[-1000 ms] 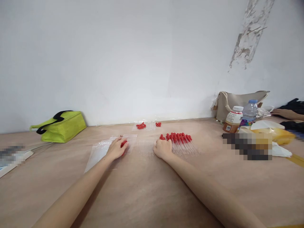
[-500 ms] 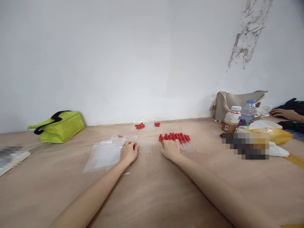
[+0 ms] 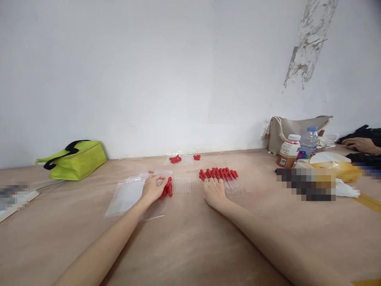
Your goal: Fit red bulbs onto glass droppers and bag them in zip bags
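My left hand (image 3: 153, 188) rests at the right edge of clear plastic zip bags (image 3: 126, 194), its fingers bent and closed against a small pile of red rubber bulbs (image 3: 169, 187). Right of that pile lies a row of thin glass tubes (image 3: 182, 186), side by side. My right hand (image 3: 214, 191) is closed over the left end of a row of droppers (image 3: 222, 173), glass tubes with red bulbs on their far ends. Its fingertips are hidden, so what they grip cannot be made out.
Near the wall lie more red bulbs (image 3: 175, 159) and clear tubes (image 3: 187, 159) on plastic. A lime-green bag (image 3: 77, 161) stands left. At right are a brown drink bottle (image 3: 289, 151), a clear bottle (image 3: 309, 140), a beige bag (image 3: 282, 125) and another person's hand (image 3: 358, 143).
My left hand has shifted left, uncovering the pile of red bulbs beside it. My right hand stays on the droppers, its fingers slightly lowered.
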Action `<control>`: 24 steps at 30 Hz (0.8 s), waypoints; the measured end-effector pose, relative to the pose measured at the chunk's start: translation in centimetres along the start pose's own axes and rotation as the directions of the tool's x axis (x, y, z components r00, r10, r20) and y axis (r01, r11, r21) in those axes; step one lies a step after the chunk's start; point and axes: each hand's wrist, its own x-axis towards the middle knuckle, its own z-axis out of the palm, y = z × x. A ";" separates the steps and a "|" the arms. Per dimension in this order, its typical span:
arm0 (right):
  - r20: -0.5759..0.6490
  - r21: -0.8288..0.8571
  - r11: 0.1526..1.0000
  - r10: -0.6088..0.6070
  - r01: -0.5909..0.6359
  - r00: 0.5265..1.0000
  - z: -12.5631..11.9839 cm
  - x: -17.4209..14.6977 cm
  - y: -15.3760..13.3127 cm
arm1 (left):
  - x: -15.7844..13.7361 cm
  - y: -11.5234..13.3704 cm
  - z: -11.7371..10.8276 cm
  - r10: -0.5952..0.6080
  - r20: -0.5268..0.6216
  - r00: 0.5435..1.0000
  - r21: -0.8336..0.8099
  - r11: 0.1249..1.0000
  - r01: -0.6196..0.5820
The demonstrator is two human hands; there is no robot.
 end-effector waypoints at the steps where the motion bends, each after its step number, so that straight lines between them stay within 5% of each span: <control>1: -0.021 0.001 1.000 -0.030 0.030 0.999 0.0 -0.1 0.1 | -0.4 -0.2 -0.3 0.024 -0.003 1.000 0.000 1.000 -0.024; 6: -0.162 0.106 0.973 -0.188 0.206 0.969 0.3 -1.2 0.6 | -2.9 0.3 -0.7 0.126 -0.028 0.992 0.040 0.991 -0.125; 11: -0.241 0.225 0.947 -0.173 0.228 0.955 0.5 -2.5 0.4 | -4.0 1.9 0.3 0.141 -0.098 0.985 0.268 0.957 -0.110; 15: -0.301 0.263 0.939 -0.136 0.219 0.944 0.4 -3.0 0.4 | -3.7 2.5 0.5 0.107 -0.096 0.990 0.301 0.951 -0.074; 19: -0.348 0.279 0.930 -0.133 0.238 0.928 0.7 -3.4 0.5 | -4.4 3.4 -0.4 0.183 -0.116 0.976 0.189 0.969 -0.159; 21: -0.346 0.274 0.920 -0.177 0.279 0.922 0.6 -3.8 0.7 | -5.4 4.1 -1.1 0.314 -0.023 0.949 0.042 0.949 -0.313; 24: -0.314 0.281 0.875 -0.305 0.395 0.899 0.2 -4.6 1.0 | -7.1 5.1 -1.5 0.497 0.171 0.851 -0.170 0.866 -0.471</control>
